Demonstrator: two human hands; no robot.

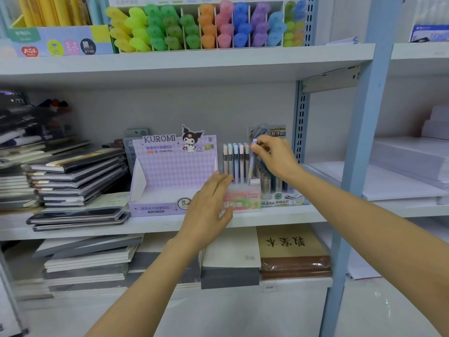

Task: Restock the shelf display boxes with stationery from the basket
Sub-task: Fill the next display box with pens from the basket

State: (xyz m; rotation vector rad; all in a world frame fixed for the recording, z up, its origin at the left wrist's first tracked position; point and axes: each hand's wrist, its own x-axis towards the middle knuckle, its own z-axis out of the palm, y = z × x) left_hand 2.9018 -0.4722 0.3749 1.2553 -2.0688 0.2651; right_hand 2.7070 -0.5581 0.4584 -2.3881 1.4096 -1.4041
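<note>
On the middle shelf stands a pink and green display box (245, 199) marked FRUIT SODA, with several pastel pens (235, 161) upright in it. My right hand (275, 156) pinches the top of a lilac pen (252, 164) whose lower end is down in the box's right side. My left hand (209, 205) lies with straight fingers against the box's front left. To the left of it is a purple Kuromi display box (167, 181) with nothing visible inside. The basket is out of view.
A lead refill display (279, 190) stands right of the pen box. Notebook stacks (75, 181) fill the shelf's left. Highlighters (206, 25) line the shelf above. A blue upright post (357, 166) rises at the right, with paper reams (410, 164) beyond.
</note>
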